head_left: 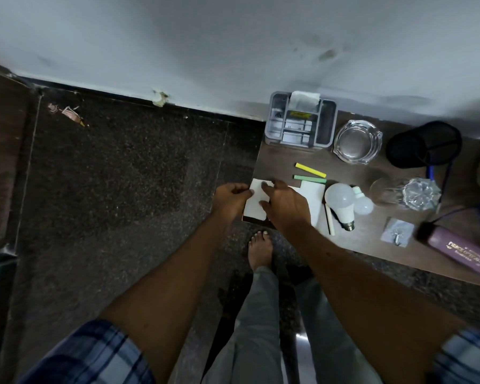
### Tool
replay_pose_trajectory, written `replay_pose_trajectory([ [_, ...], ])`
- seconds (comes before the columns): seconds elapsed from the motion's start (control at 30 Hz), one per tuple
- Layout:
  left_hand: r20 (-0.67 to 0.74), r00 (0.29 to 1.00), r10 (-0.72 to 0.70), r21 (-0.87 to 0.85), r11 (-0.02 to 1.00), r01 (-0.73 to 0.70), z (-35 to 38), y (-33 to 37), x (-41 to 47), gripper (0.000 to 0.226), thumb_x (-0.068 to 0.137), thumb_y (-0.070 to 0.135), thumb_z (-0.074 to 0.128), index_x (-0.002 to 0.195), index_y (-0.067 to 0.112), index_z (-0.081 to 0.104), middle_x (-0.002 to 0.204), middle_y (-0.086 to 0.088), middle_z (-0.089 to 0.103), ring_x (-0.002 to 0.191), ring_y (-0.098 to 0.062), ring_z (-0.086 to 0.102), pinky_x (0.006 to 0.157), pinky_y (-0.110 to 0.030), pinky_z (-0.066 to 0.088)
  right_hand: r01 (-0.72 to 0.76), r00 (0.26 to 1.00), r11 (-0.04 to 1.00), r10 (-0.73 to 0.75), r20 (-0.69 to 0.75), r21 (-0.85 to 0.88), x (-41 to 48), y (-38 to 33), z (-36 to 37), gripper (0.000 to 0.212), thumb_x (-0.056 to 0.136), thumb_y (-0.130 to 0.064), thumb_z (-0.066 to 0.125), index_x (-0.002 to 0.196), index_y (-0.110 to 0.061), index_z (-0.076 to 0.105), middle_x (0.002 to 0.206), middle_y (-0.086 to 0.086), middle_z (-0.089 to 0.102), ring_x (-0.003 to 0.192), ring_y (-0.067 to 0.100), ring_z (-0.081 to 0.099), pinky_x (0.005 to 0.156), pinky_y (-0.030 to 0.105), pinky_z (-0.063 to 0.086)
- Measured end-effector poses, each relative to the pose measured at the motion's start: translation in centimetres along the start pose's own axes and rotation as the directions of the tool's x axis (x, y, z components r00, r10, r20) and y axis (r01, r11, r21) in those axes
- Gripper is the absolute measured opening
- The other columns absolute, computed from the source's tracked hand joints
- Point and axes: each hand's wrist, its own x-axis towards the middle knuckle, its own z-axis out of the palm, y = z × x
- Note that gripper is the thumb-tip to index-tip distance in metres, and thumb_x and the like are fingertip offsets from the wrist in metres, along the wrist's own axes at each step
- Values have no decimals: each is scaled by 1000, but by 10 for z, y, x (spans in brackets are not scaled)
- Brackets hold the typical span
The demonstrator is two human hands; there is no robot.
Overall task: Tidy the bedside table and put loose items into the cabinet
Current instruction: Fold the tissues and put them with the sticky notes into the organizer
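A brown bedside table [286, 157] stands at the right against the wall. At its near left corner lie white paper sheets [256, 202]. My left hand [230, 199] pinches the left edge of the top sheet. My right hand [284, 205] lies on the sheets, its fingers curled at the sheet's top edge. A second white sheet [312, 195] shows to the right of my right hand.
On the table: a grey organiser [301, 120], a glass ashtray [356, 141], a black mesh cup [424, 144], yellow [310, 170] and green [309, 178] sticks, two bulbs [341, 202], a white stick [329, 219], a tumbler [399, 191], a purple case [460, 250]. Dark floor at left.
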Motion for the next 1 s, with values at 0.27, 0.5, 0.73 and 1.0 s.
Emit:
replay_pose_trajectory([
  [0.27,-1,999,39,78,996,-39,-6,1,2,22,91,11,70,112,1,72,115,-18,73,94,-26,69,84,-37,58,14,999,999,-13,-31,32,11,-12,1,51,98,-41,57,147,-25,50,149,6,51,125,27,58,98,36,52],
  [0.5,17,990,139,101,985,-140,-13,5,-6,20,95,12,67,107,-3,69,108,-21,72,101,-35,70,89,-47,58,157,978,971,-128,-164,178,12,-7,-18,58,88,-34,74,140,-18,53,141,6,50,129,26,48,102,38,48],
  [0.73,152,955,255,5,966,-259,-16,15,-22,22,92,7,69,109,-8,68,108,-28,71,97,-37,70,90,-47,58,223,974,926,-224,-32,305,24,8,-56,46,90,-23,72,134,-16,60,131,4,65,117,23,61,98,37,52],
  [1.0,215,903,373,-73,928,-366,4,51,-38,23,93,4,67,110,-11,66,107,-28,71,91,-28,68,86,-43,57,203,978,936,-207,-19,288,18,33,-125,14,91,-18,72,104,-14,73,94,-5,70,84,10,64,80,32,57],
])
